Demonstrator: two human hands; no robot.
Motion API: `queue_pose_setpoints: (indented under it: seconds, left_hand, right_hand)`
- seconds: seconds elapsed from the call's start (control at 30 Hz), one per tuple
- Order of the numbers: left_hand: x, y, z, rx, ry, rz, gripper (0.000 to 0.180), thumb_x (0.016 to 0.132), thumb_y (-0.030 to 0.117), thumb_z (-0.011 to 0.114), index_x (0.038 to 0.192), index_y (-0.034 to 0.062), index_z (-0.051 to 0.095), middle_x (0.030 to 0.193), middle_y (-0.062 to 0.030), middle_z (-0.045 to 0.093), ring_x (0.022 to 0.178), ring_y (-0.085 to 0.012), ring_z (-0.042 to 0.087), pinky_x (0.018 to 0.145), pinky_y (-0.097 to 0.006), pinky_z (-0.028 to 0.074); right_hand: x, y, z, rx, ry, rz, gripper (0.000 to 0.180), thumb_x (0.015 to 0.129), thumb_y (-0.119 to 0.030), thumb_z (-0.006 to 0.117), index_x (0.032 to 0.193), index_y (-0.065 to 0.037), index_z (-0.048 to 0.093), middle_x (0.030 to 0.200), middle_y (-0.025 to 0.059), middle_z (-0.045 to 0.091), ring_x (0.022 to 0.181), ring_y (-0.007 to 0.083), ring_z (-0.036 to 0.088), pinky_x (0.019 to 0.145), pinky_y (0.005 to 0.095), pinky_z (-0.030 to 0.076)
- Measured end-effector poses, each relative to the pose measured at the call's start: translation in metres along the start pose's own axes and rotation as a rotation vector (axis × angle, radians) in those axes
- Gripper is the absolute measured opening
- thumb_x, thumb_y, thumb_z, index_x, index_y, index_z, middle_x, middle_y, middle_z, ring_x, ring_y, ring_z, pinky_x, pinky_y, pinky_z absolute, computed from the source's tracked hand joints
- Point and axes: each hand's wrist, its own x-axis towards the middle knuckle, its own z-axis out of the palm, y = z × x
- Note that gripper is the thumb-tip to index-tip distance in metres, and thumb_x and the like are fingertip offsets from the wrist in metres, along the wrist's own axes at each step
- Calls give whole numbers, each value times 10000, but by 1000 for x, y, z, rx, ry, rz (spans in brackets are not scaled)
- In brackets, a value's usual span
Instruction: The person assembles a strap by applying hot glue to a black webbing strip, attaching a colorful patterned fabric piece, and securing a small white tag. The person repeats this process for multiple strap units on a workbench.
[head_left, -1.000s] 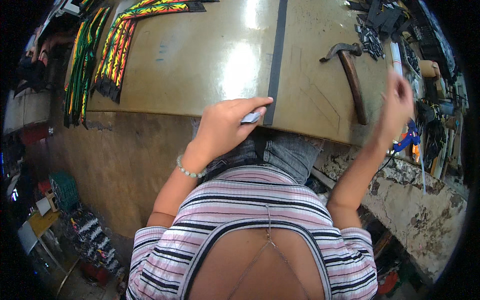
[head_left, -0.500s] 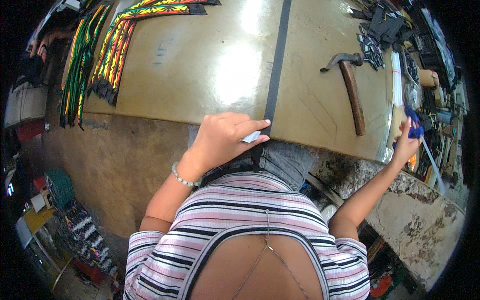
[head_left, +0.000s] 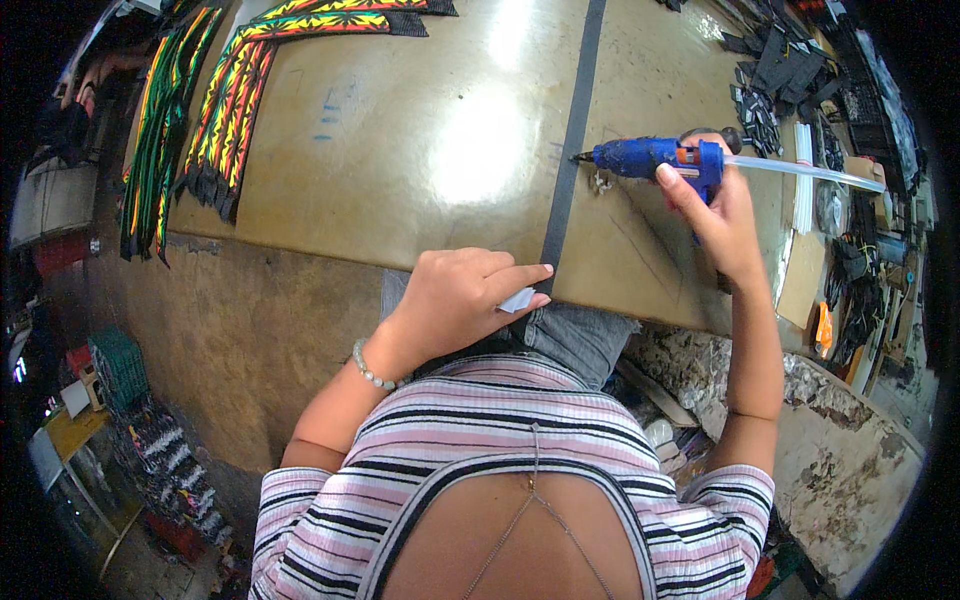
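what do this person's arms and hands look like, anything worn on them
The left hand and right hand are ungloved. A bracelet of pale, greenish round beads circles the left wrist; the right wrist shows none. Short sleeves striped white, pink and black leave both forearms bare.

The single head view looks steeply down and forward from above the striped shirt (head_left: pixel 490 410) — near, fisheye-wide — taking in left hand (head_left: pixel 455 298), right hand (head_left: pixel 722 222) and tabletop (head_left: pixel 370 180).
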Motion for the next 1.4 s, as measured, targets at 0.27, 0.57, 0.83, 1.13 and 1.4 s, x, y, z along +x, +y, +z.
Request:
queue_pose_setpoints:
  seconds: [0.27, 0.57, 0.83, 1.13, 1.4]
  left_hand:
    - [1, -1, 0, -11, -4, 6, 267, 788, 319, 792, 1003, 168, 746, 609, -10, 555, 530, -176, 557, 475, -316, 427]
    - [3, 2, -4, -3, -19, 12, 297, 784, 332, 792, 1025, 164, 745, 634, -16, 585, 562, -186, 587, 501, -321, 453]
    - [5, -10, -38, -407, 131, -170, 273, 840, 217, 794, 1068, 74, 744, 1004, -122, 748, 875, -213, 732, 811, -295, 557]
    - [57, -185, -201, 696, 503, -786, 472, 875, 447, 667, 1103, 37, 723, 1004, -244, 707, 951, -381, 692, 834, -436, 541]
    - [64, -167, -225, 469, 441, -740, 427, 819, 432, 764, 1018, 54, 750, 844, -93, 736, 775, -188, 680, 745, -321, 513]
  right_hand:
    - [16, 7, -1, -169, 67, -126, 379, 897, -343, 743, 1034, -47, 549, 873, 45, 645, 778, 119, 588, 740, 281, 482]
    - [13, -3, -7, -748, 90, -634, 380, 807, -212, 804, 1063, -27, 593, 877, 148, 688, 757, 327, 687, 661, 369, 547]
    - [-73, 81, -124, -481, 1087, 223, 534, 948, -496, 629, 1087, 18, 677, 979, 127, 718, 888, 246, 660, 828, 391, 504]
    - [-198, 163, -174, -1021, 587, 968, 797, 926, -678, 512, 970, 103, 666, 741, 202, 670, 682, 265, 650, 641, 415, 493]
    - [-160, 31, -87, -309, 681, 422, 408, 996, -403, 602, 1124, -18, 639, 806, 15, 620, 664, 50, 503, 575, 202, 392]
